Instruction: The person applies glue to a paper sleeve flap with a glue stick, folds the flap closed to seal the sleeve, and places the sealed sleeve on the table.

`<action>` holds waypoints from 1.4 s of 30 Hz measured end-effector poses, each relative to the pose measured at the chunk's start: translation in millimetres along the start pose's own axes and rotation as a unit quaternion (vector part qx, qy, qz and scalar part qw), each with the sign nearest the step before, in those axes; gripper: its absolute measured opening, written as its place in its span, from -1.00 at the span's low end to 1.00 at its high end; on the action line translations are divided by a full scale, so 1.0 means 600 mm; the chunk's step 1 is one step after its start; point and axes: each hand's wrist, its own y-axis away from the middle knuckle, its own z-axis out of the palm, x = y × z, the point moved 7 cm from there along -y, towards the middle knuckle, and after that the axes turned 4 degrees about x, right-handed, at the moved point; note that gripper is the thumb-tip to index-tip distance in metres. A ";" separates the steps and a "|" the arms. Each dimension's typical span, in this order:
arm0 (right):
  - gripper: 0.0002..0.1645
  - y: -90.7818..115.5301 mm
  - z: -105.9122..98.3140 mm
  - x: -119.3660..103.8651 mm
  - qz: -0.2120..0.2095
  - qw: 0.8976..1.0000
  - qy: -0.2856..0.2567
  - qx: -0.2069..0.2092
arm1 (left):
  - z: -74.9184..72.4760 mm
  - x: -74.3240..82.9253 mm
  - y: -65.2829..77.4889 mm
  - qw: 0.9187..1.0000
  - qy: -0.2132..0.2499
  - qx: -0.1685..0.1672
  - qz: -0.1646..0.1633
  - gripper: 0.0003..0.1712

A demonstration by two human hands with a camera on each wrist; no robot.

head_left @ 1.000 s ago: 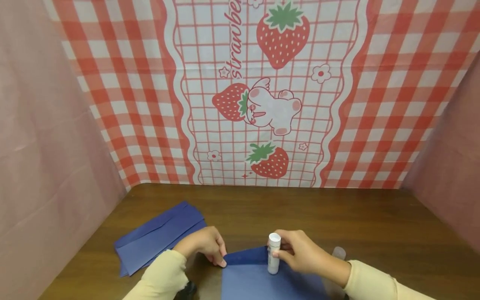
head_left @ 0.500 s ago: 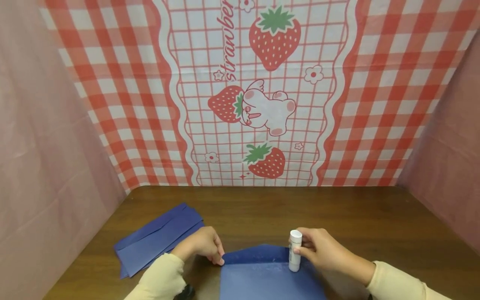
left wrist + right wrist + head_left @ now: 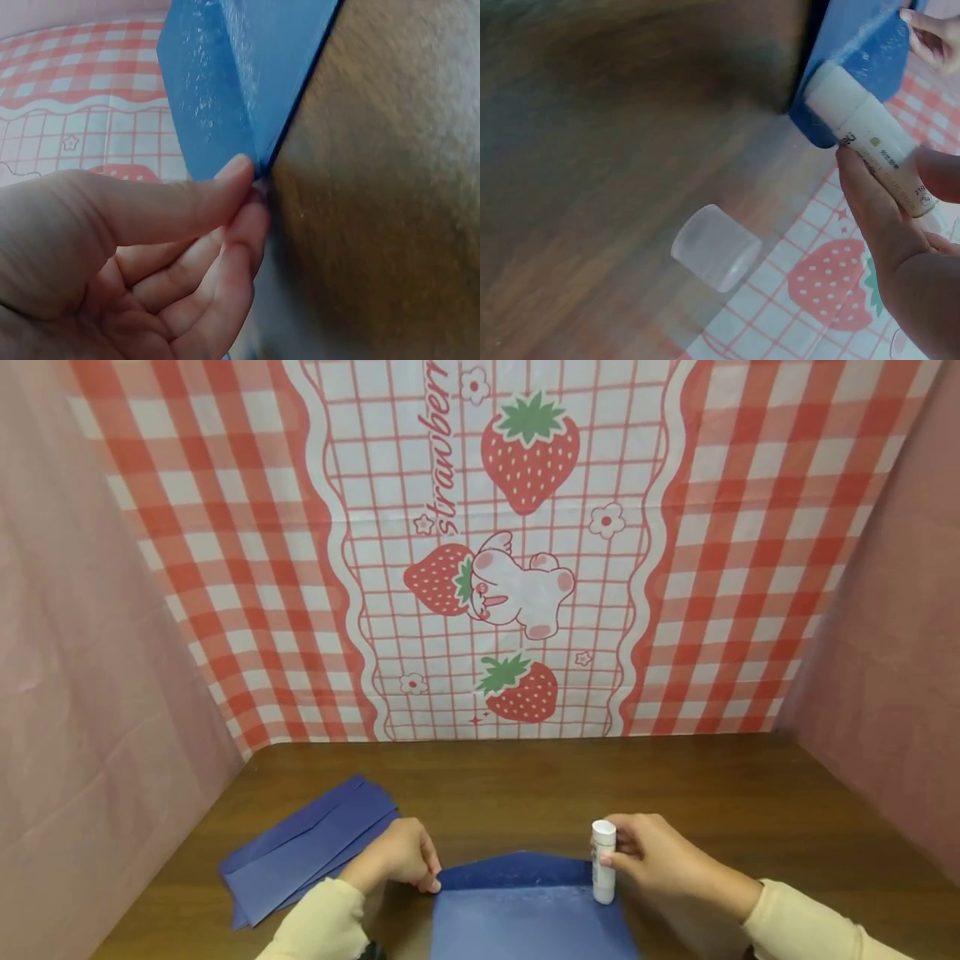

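Note:
A blue envelope (image 3: 525, 920) lies on the table at the near edge of the head view, its flap (image 3: 521, 871) unfolded away from me. My left hand (image 3: 405, 856) pinches the left corner at the flap's fold between thumb and finger. In my right hand (image 3: 660, 864) is a white glue stick (image 3: 603, 872), held upright with its lower end against the right end of the fold. Whitish glue streaks (image 3: 206, 75) show on the flap and along the fold in the left wrist view.
A fanned stack of blue envelopes (image 3: 311, 852) lies to the left on the brown table (image 3: 525, 785). The translucent glue stick cap (image 3: 716, 247) stands on the table in the right wrist view. Behind the table hangs a strawberry-print cloth (image 3: 480, 568).
My right hand has slid the glue stick rightward along the envelope's fold to its right end. The left hand keeps its pinch on the left corner. The head view has shifted slightly.

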 end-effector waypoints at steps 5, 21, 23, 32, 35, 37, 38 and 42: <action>-0.63 -0.014 -0.018 0.016 0.083 0.995 -0.011 0.050 | 0.003 -0.020 0.007 0.999 0.021 0.030 0.002 -0.82; -0.29 -0.061 -0.009 0.057 0.256 0.913 -0.315 0.036 | 0.000 -0.008 -0.007 0.989 0.078 0.067 0.109 -0.90; -0.40 -0.068 -0.002 0.053 0.270 0.897 -0.348 0.027 | -0.002 -0.004 -0.008 0.988 0.065 0.076 0.120 -0.90; -0.64 -0.077 0.031 0.014 0.277 0.845 -0.457 -0.019 | -0.014 0.018 0.022 0.971 -0.028 0.118 0.205 -0.86; -0.56 -0.076 0.050 0.006 0.274 0.832 -0.480 -0.053 | -0.011 0.033 0.044 0.947 -0.111 0.142 0.267 -0.84; -0.53 -0.075 0.063 0.004 0.278 0.829 -0.481 -0.069 | -0.007 0.045 0.059 0.918 -0.175 0.168 0.313 -0.83; -0.52 -0.075 0.069 0.005 0.280 0.834 -0.471 -0.075 | -0.004 0.051 0.066 0.903 -0.203 0.180 0.334 -0.82; -0.52 -0.073 0.093 0.015 0.301 0.856 -0.414 -0.077 | 0.006 0.063 0.086 0.864 -0.267 0.195 0.379 -0.82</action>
